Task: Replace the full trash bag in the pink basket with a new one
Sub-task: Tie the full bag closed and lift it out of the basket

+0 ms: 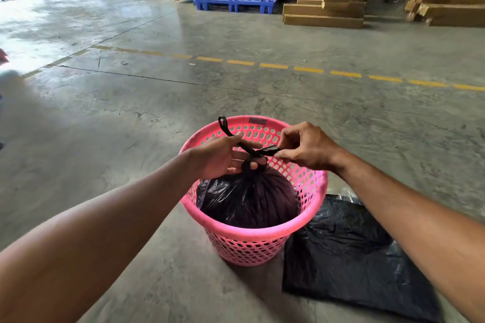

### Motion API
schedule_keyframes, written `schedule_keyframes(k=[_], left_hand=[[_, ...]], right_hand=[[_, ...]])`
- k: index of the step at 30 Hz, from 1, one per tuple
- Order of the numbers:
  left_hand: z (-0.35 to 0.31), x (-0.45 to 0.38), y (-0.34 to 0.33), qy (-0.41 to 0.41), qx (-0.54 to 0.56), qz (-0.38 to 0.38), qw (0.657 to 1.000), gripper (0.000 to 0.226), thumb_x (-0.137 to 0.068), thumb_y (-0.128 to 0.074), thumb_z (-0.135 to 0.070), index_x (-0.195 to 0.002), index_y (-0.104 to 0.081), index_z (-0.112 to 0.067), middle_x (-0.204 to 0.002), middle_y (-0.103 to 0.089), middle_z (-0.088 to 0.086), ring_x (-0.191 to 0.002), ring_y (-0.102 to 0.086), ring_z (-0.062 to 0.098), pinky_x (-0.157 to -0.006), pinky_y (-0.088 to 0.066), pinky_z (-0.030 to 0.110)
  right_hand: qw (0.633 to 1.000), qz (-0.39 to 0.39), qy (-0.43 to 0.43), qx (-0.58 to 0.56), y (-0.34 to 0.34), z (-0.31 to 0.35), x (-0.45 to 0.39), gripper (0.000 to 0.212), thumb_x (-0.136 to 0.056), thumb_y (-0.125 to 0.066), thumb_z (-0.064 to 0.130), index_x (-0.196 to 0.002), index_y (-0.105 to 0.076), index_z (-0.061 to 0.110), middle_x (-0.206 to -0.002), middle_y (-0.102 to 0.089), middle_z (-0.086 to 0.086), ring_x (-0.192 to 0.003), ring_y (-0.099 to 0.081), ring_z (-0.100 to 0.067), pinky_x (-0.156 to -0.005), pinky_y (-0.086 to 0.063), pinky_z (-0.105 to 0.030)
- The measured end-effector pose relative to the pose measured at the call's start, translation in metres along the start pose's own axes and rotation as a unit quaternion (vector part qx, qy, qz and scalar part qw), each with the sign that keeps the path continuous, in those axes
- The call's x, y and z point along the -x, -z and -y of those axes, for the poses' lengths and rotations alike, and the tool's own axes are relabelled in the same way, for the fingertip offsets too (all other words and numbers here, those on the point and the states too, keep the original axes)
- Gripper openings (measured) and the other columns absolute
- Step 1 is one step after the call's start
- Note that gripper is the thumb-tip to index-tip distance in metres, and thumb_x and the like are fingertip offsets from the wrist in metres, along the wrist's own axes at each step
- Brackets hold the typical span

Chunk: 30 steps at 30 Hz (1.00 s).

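Note:
A pink perforated basket (252,238) stands on the concrete floor just in front of me. Inside it sits a full black trash bag (249,199), its top gathered into a neck. My left hand (223,155) grips that neck, and one twisted black strand of the bag runs up over its fingers to the far rim. My right hand (304,147) pinches the other strand of the bag's top between thumb and fingers, pulled out to the right. A new black trash bag (349,257) lies flat on the floor to the right of the basket.
Bare concrete floor surrounds the basket, with a dashed yellow line (309,70) running across it farther off. A blue pallet (236,1) with cartons and stacks of flat cardboard boxes (325,8) stand at the back. A blue fence lies far left.

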<state>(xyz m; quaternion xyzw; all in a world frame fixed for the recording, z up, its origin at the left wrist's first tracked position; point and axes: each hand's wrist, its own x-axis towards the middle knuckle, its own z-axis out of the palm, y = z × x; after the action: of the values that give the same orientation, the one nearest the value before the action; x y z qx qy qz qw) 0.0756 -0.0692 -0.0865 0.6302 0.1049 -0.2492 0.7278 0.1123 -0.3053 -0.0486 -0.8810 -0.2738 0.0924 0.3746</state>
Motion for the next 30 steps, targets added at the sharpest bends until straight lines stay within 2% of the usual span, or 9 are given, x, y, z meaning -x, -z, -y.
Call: schedule_keyframes(k=[3, 7, 11, 15, 19, 23, 26, 28, 30], left_hand=[[-0.002, -0.001, -0.002, 0.025, 0.021, -0.012, 0.999, 0.052, -0.107, -0.03, -0.047, -0.122, -0.072, -0.022, -0.099, -0.079, 0.007, -0.082, -0.068, 0.015, -0.077, -0.041, 0.032], [-0.001, -0.003, -0.007, 0.031, 0.028, -0.039, 0.998, 0.053, -0.107, -0.03, -0.046, -0.115, -0.076, -0.022, -0.095, -0.072, 0.007, -0.076, -0.064, 0.013, -0.076, -0.042, 0.033], [-0.009, 0.002, -0.014, -0.007, -0.017, -0.057, 0.998, 0.052, -0.106, -0.034, -0.049, -0.122, -0.067, -0.012, -0.097, -0.075, 0.016, -0.072, -0.074, 0.019, -0.073, -0.05, 0.031], [-0.026, 0.012, -0.022, -0.067, -0.193, -0.009, 0.979, 0.04, -0.096, -0.049, -0.045, -0.113, -0.058, -0.01, -0.109, -0.072, 0.033, -0.096, -0.072, 0.04, -0.1, -0.054, 0.047], [-0.037, 0.024, -0.025, -0.138, -0.52, -0.004, 0.843, 0.047, -0.079, -0.04, -0.058, -0.109, -0.043, -0.022, -0.12, -0.062, 0.016, -0.104, -0.054, 0.026, -0.1, -0.044, 0.047], [-0.037, 0.027, -0.017, -0.177, -0.648, 0.0, 0.74, 0.057, -0.082, -0.035, -0.047, -0.134, -0.041, -0.023, -0.117, -0.072, 0.006, -0.106, -0.063, 0.03, -0.094, -0.047, 0.044], [-0.023, 0.025, -0.017, -0.266, -0.739, -0.089, 0.613, 0.036, -0.081, -0.042, -0.031, -0.113, -0.058, -0.024, -0.105, -0.075, 0.001, -0.099, -0.07, 0.031, -0.088, -0.051, 0.041], [-0.013, 0.024, -0.023, -0.3, -0.744, -0.146, 0.579, 0.029, -0.083, -0.042, -0.031, -0.1, -0.064, -0.024, -0.098, -0.073, -0.004, -0.097, -0.07, 0.027, -0.092, -0.042, 0.038], [-0.012, 0.023, -0.028, -0.276, -0.741, -0.184, 0.584, 0.035, -0.084, -0.039, -0.042, -0.095, -0.068, -0.026, -0.091, -0.072, -0.006, -0.102, -0.066, 0.024, -0.095, -0.036, 0.039]], right_hand=[[0.997, 0.073, 0.01, -0.022, -0.029, -0.006, 0.008, 0.016, -0.072, -0.079, 0.0, -0.068, -0.069, 0.011, -0.062, -0.072, -0.007, -0.048, -0.059, -0.003, -0.052, -0.046, -0.019], [0.999, 0.033, -0.007, 0.034, -0.056, -0.014, 0.008, 0.015, -0.071, -0.079, 0.003, -0.074, -0.076, 0.017, -0.078, -0.077, -0.001, -0.077, -0.07, -0.005, -0.073, -0.052, -0.023], [0.993, 0.039, 0.008, 0.111, -0.045, -0.002, 0.002, 0.012, -0.072, -0.072, 0.023, -0.079, -0.08, 0.02, -0.068, -0.072, 0.011, -0.062, -0.065, 0.0, -0.069, -0.053, -0.024], [0.997, -0.062, -0.013, -0.035, -0.034, 0.011, -0.002, 0.038, -0.064, -0.076, 0.04, -0.094, -0.067, 0.02, -0.077, -0.071, 0.002, -0.063, -0.063, -0.011, -0.068, -0.057, -0.037], [0.977, -0.037, -0.033, -0.21, -0.048, 0.014, -0.003, 0.034, -0.073, -0.087, 0.02, -0.095, -0.061, 0.02, -0.067, -0.066, 0.005, -0.059, -0.056, -0.011, -0.057, -0.049, -0.034], [0.97, -0.073, -0.005, -0.232, -0.049, 0.004, -0.004, 0.009, -0.08, -0.076, 0.0, -0.077, -0.071, 0.007, -0.054, -0.064, 0.004, -0.044, -0.054, -0.01, -0.046, -0.043, -0.024], [0.971, -0.078, -0.018, -0.225, -0.04, -0.001, -0.002, 0.005, -0.08, -0.072, -0.006, -0.084, -0.07, -0.007, -0.061, -0.066, -0.008, -0.044, -0.056, -0.013, -0.045, -0.045, -0.021], [0.972, -0.085, -0.038, -0.214, -0.034, -0.005, -0.001, 0.005, -0.08, -0.074, -0.003, -0.082, -0.07, -0.003, -0.062, -0.068, -0.01, -0.045, -0.059, -0.016, -0.046, -0.046, -0.022], [0.98, -0.088, -0.045, -0.174, -0.028, -0.008, -0.002, 0.008, -0.075, -0.078, 0.001, -0.076, -0.071, 0.004, -0.064, -0.071, -0.014, -0.047, -0.063, -0.017, -0.051, -0.049, -0.026]])
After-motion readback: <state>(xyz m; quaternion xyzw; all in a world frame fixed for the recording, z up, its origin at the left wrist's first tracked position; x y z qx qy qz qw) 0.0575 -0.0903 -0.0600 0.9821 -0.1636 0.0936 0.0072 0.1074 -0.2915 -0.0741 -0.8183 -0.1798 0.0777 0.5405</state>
